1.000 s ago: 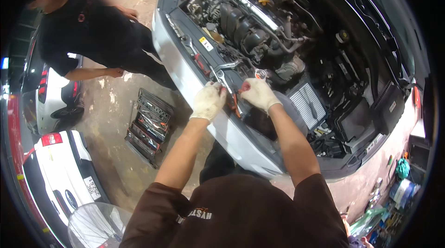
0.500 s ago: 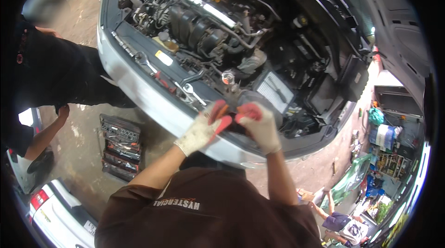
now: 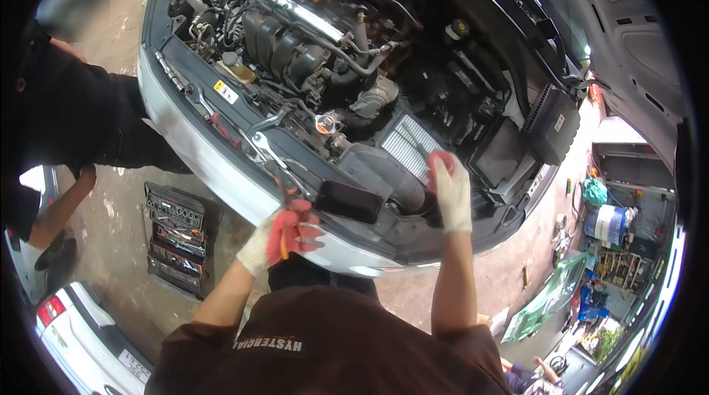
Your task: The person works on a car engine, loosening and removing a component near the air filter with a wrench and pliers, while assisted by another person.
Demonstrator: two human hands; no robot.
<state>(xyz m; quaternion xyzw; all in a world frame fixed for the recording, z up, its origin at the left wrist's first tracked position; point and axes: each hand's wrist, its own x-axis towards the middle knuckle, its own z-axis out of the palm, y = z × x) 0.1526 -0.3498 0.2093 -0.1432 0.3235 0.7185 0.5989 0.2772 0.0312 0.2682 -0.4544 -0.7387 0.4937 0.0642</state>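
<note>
My left hand (image 3: 284, 236), in a white glove with red palm and fingers, is closed around orange-handled pliers (image 3: 284, 249) at the car's front edge. Their dark end points up toward the engine bay. My right hand (image 3: 449, 192), gloved alike, is over the right part of the bay with its fingers curled together. By its fingertips, a slim dark tool (image 3: 415, 141) lies across the white pleated air filter (image 3: 396, 138); whether the fingers grip it is unclear. Between my hands, a flat black rectangular object (image 3: 348, 201) rests on the front panel.
A ratchet wrench (image 3: 263, 147) and a red-handled tool (image 3: 223, 130) lie along the front panel. The engine (image 3: 281, 44) fills the bay under the raised hood (image 3: 639, 55). On the floor stands an open socket set case (image 3: 176, 240). A person in dark clothes (image 3: 81, 114) is at left.
My hands, close together before, have parted. The left moved left and down with the orange-handled pliers; the right moved right and forward to the air filter. The whole view has shifted slightly.
</note>
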